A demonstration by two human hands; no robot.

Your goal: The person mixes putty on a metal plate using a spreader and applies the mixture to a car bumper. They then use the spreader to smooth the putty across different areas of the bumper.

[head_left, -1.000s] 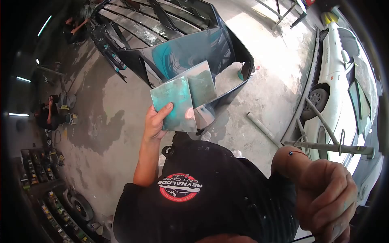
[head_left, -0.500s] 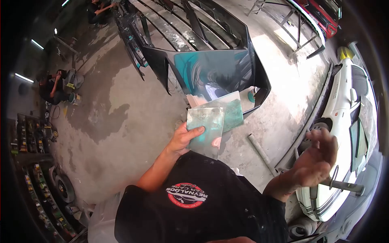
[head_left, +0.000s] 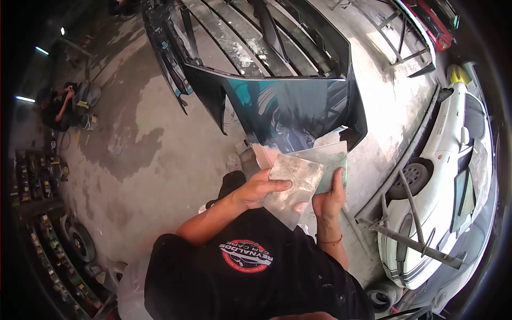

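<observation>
My left hand [head_left: 261,189] is closed on a pale, stained rectangular sheet [head_left: 296,173], its thumb lying across the front face. A pinkish patch, like a fingertip, shows on the lower part of that sheet. Behind it and to its right is a second, greenish sheet [head_left: 333,165], partly covered by the first. My right hand [head_left: 329,202] grips this greenish sheet near its right edge, thumb up along the front, other fingers mostly hidden. Just beyond the sheets stands a dark teal car bumper [head_left: 298,109], with a dull patch on its glossy face.
A white car [head_left: 437,154] stands at the right, with a metal stand [head_left: 416,245] beside it. Another frame [head_left: 397,42] is at the back right. A person [head_left: 58,109] crouches far left. Shelves with small items [head_left: 58,266] and a tyre [head_left: 80,242] line the near left.
My right hand has come in from the right, where it was raised and holding nothing, and taken hold of the greenish sheet. My left hand and both sheets have shifted right and tilted.
</observation>
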